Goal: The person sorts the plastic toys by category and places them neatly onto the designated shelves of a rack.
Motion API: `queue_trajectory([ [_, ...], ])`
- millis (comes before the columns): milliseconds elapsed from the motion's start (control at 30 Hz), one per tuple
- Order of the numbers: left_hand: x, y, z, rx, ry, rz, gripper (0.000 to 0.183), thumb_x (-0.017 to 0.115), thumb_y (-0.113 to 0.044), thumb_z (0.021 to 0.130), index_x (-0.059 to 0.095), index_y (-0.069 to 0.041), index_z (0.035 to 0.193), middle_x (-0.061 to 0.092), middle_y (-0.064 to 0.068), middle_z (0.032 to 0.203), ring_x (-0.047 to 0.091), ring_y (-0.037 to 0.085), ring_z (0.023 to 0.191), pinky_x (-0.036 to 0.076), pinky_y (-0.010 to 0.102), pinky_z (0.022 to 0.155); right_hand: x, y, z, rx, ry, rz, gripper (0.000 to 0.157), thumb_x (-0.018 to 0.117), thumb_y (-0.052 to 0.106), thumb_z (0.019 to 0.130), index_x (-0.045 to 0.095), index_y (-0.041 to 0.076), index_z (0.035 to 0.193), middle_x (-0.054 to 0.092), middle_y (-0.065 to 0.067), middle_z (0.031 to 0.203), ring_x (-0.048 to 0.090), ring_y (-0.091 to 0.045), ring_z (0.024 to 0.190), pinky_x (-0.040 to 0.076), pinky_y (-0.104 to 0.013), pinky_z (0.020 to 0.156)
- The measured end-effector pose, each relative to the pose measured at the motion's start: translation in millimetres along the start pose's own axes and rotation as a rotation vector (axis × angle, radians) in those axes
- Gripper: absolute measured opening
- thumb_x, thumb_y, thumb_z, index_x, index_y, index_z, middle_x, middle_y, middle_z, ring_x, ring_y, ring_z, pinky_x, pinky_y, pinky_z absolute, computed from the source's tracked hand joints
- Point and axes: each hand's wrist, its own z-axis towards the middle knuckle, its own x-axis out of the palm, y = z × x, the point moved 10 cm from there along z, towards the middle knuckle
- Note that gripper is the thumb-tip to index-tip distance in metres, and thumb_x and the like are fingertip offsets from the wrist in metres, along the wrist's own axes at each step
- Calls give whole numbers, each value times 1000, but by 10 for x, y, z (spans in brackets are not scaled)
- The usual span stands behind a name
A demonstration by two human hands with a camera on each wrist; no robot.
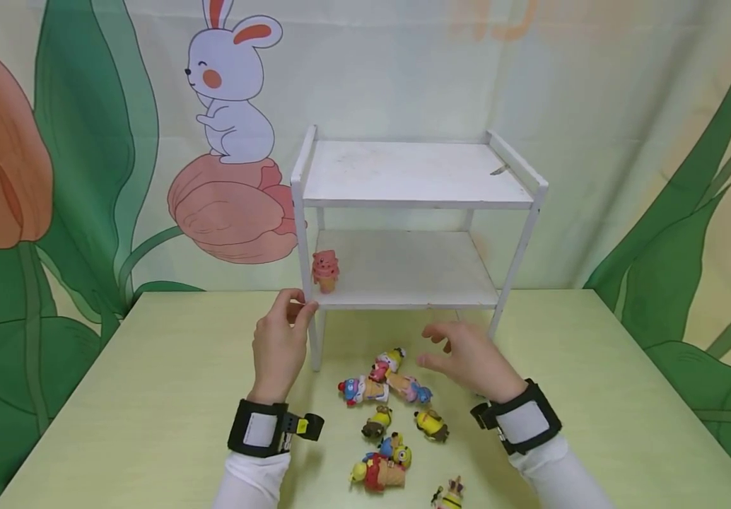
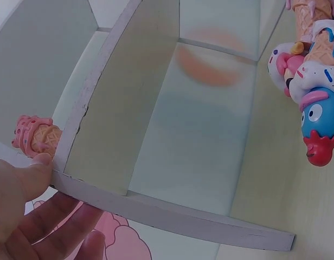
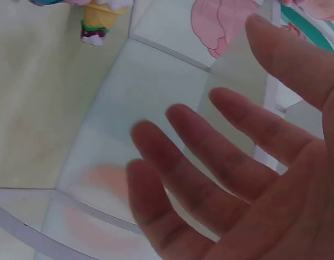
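On the lower shelf of a small white two-tier rack [image 1: 416, 307], at its left end, a pink ice cream cone figure [image 1: 325, 271] stands upright. My left hand [image 1: 279, 348] grips the rack's left front post just below that figure. In the left wrist view the thumb lies near the cone's base and the fingers reach round the post's other side. My right hand [image 1: 476, 359] hovers before the rack's right side, fingers spread and slightly bent, holding nothing. Below and between the hands lie ice cream cone figures, one with a blue head [image 1: 353, 390], another with blue at its tip [image 1: 411, 389].
Nearer me on the pale table [image 1: 168, 396] lie several yellow figures, including one with brown [image 1: 376, 423] and another yellow figure [image 1: 432, 425]. A red-topped cone figure [image 1: 378, 472] and a crowned figure [image 1: 449, 495] are closest. A printed curtain [image 1: 391, 71] hangs behind.
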Motion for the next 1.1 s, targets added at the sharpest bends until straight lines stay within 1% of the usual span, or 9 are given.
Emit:
queue_trajectory([
  [233,-3,-12,7,13,-4,10,22,64,-23,96,59,-8,112,70,13,96,62,27,79,44,34,61,264,-69,14,-9,113,-61,40,79,26,84,66,3,114,68,-9,101,64,-25,89,50,-39,75],
  [367,-8,-6,10,12,-5,11,22,64,-24,96,59,-8,112,70,12,96,62,27,79,44,34,60,411,-112,16,35,181,-59,39,78,26,85,67,2,114,68,-11,99,64,-28,90,50,-41,76],
  [533,2,2,1,7,1,9,23,63,-24,96,59,-8,112,70,13,96,62,27,79,44,34,61,564,-178,-9,115,260,-59,43,79,28,84,67,2,115,67,-11,100,62,-26,92,50,-43,78],
  [667,2,6,1,12,-3,15,23,63,-24,96,59,-8,113,70,13,97,62,27,80,45,34,61,640,-205,-8,127,290,-78,43,80,27,82,67,2,115,67,-9,99,61,-25,91,50,-42,78],
  [867,2,-1,5,17,-6,17,23,63,-22,97,59,-8,114,70,13,97,62,27,80,45,34,62,676,-202,0,100,302,-106,40,82,23,80,68,2,111,66,-7,92,61,-21,84,50,-40,75],
  [1100,12,2,2,14,-5,14,23,63,-22,97,59,-8,114,70,13,98,62,27,81,44,35,62,765,-277,-28,128,357,-108,33,83,25,79,69,7,103,60,3,81,56,-15,75,48,-36,69],
])
